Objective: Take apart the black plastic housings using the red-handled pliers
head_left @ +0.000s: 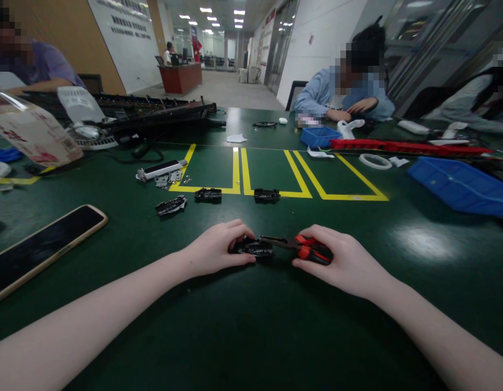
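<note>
My left hand [221, 247] pinches a small black part [257, 248] by its left end, thumb and fingers on either side. My right hand [336, 252] is closed round the red and black handles of pliers [312, 251]. The pliers' jaws point left and lie at the upper right edge of the black part; whether they grip it cannot be made out. Beyond my hands, similar black parts rest on the table: one in the middle [266, 195], one left of it [208, 195] and one farther left [171, 206].
Yellow tape [275, 193] marks the green table [251, 331]. A phone [48, 244] lies left, near small metal pieces [169, 179]. Blue trays [463, 182] [318, 137] and a red strip [398, 146] are at the right. Other people sit across the table.
</note>
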A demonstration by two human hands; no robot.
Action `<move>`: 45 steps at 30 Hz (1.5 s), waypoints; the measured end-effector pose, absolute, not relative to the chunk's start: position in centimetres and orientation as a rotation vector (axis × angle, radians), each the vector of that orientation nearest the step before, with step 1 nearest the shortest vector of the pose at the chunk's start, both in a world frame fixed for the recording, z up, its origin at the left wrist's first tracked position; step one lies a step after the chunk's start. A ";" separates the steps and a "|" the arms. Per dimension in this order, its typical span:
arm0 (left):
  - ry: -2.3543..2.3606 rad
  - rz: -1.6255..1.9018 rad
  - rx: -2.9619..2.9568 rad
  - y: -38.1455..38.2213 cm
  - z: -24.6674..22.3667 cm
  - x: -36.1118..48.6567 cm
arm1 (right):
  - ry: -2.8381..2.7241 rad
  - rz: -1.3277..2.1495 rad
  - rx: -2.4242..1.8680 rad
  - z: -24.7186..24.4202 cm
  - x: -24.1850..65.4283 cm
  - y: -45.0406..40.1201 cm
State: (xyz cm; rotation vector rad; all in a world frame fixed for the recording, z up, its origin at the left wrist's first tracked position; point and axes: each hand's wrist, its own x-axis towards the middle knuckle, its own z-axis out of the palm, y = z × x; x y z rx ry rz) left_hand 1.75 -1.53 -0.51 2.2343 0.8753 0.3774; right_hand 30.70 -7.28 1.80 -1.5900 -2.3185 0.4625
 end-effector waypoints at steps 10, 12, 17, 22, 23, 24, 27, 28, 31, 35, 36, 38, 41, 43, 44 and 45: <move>0.867 0.358 2.240 -1.4 -0.6 1.8 | -2.296 0.501 -1.610 1.9 30.8 -7.3; 0.872 0.355 2.251 -1.4 -0.5 1.8 | -2.265 0.491 -1.606 1.9 30.8 -7.3; 0.845 0.368 2.277 -1.4 -0.7 1.7 | -2.198 0.404 -1.542 1.5 31.2 -7.1; 0.786 0.459 2.360 -1.7 -0.7 1.5 | -2.185 0.342 -1.484 0.9 31.4 -7.1; 0.777 0.482 2.374 -1.8 -0.7 1.5 | -2.183 0.337 -1.476 0.8 31.4 -7.1; 0.767 0.504 2.389 -1.9 -0.7 1.5 | -2.183 0.335 -1.469 0.7 31.4 -7.1; 0.751 0.549 2.463 -1.9 -0.8 1.4 | -2.195 0.340 -1.454 0.5 31.3 -7.1; 0.753 0.544 2.495 -1.9 -0.9 1.5 | -2.202 0.345 -1.452 0.4 31.2 -7.1; 0.762 0.490 2.568 -1.8 -1.0 1.6 | -2.224 0.358 -1.459 0.3 31.0 -6.9; 0.756 0.462 2.617 -1.8 -1.0 1.7 | -2.251 0.358 -1.468 0.4 30.8 -6.7; 0.758 0.456 2.630 -1.8 -1.0 1.8 | -2.260 0.358 -1.469 0.5 30.7 -6.7; 0.761 0.447 2.655 -1.9 -0.9 1.8 | -2.269 0.355 -1.476 0.5 30.7 -6.7; 0.769 0.441 2.678 -1.9 -0.9 1.9 | -2.266 0.349 -1.477 0.4 30.8 -6.7; 0.779 0.430 2.676 -1.9 -0.9 1.9 | -2.256 0.343 -1.466 0.2 30.9 -6.7; 0.784 0.428 2.673 -1.9 -0.9 1.9 | -2.251 0.342 -1.462 0.1 30.9 -6.8; 0.786 0.425 2.670 -2.0 -0.9 1.9 | -2.243 0.343 -1.464 0.1 30.9 -6.8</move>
